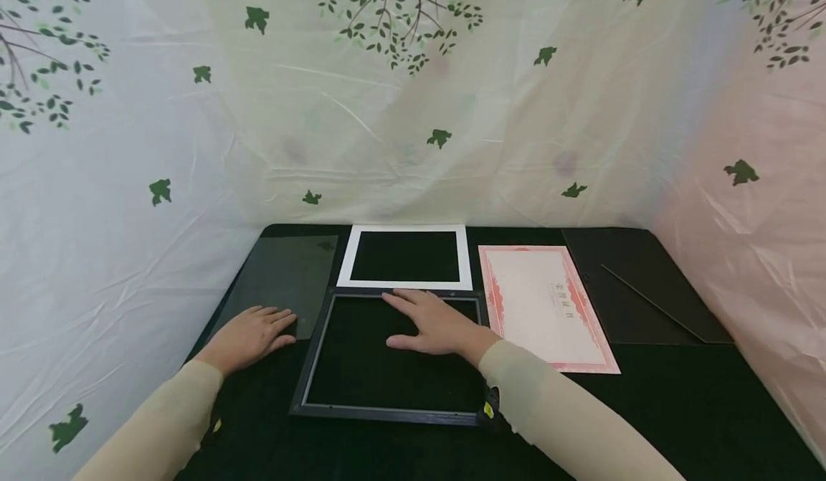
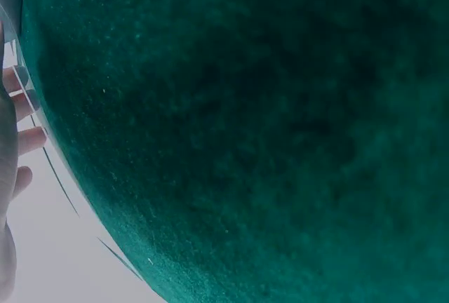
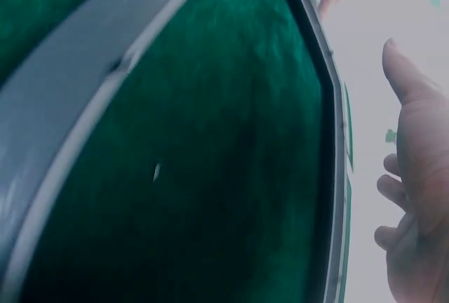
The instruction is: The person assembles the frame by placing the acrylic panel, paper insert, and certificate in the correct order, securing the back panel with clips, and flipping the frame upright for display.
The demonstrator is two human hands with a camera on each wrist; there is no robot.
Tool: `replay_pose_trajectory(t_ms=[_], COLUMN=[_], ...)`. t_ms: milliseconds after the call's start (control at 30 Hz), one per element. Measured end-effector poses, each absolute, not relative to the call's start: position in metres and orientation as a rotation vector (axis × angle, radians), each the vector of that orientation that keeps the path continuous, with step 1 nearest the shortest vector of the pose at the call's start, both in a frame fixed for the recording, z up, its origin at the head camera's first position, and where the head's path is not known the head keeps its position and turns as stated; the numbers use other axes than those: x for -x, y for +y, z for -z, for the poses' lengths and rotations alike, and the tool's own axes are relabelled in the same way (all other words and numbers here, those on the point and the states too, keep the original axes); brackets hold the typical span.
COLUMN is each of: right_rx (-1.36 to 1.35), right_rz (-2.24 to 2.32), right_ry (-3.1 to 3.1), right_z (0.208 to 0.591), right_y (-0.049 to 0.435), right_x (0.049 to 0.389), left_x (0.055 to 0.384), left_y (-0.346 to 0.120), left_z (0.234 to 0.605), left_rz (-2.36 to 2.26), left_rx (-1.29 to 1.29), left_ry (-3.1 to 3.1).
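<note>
My left hand (image 1: 250, 336), fingers spread, lies over the near edge of a clear sheet (image 1: 284, 269) on the table's left side. In the left wrist view its fingers (image 2: 29, 140) overlap the sheet's edge. Above the opening of a dark picture frame (image 1: 387, 413) is my right hand (image 1: 439, 323), palm down with fingers extended and thumb apart; it holds nothing. The right wrist view shows that hand (image 3: 424, 184) beside the frame's rim (image 3: 337, 142). Dark cloth shows through the frame, which lies flat in the middle.
Behind the frame lies a white mat (image 1: 405, 285) with a rectangular opening. To the right is a pink-bordered certificate (image 1: 525, 302), then a black backing board (image 1: 658, 280) with a thin diagonal strip. Leaf-patterned curtains (image 1: 387, 144) enclose the dark-clothed table (image 1: 677, 402).
</note>
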State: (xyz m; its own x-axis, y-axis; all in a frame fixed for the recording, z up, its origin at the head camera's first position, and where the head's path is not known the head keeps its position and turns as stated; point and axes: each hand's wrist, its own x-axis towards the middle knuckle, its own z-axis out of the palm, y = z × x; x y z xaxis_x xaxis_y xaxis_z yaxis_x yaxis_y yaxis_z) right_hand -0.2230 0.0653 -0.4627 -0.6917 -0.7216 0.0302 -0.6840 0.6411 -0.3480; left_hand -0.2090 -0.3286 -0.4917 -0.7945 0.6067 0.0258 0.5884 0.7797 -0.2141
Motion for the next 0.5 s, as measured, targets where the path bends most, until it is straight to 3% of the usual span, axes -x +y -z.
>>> replay_pose_trajectory(t_ms=[500], right_rx=[1.232], right_rz=[0.621], right_ry=[2.540], right_z=[0.473], right_y=[-0.013], right_x=[0.217], left_x=[0.203], left_y=[-0.320], left_z=[0.486], left_rz=[-0.200], left_rx=[0.970], left_ry=[-2.644])
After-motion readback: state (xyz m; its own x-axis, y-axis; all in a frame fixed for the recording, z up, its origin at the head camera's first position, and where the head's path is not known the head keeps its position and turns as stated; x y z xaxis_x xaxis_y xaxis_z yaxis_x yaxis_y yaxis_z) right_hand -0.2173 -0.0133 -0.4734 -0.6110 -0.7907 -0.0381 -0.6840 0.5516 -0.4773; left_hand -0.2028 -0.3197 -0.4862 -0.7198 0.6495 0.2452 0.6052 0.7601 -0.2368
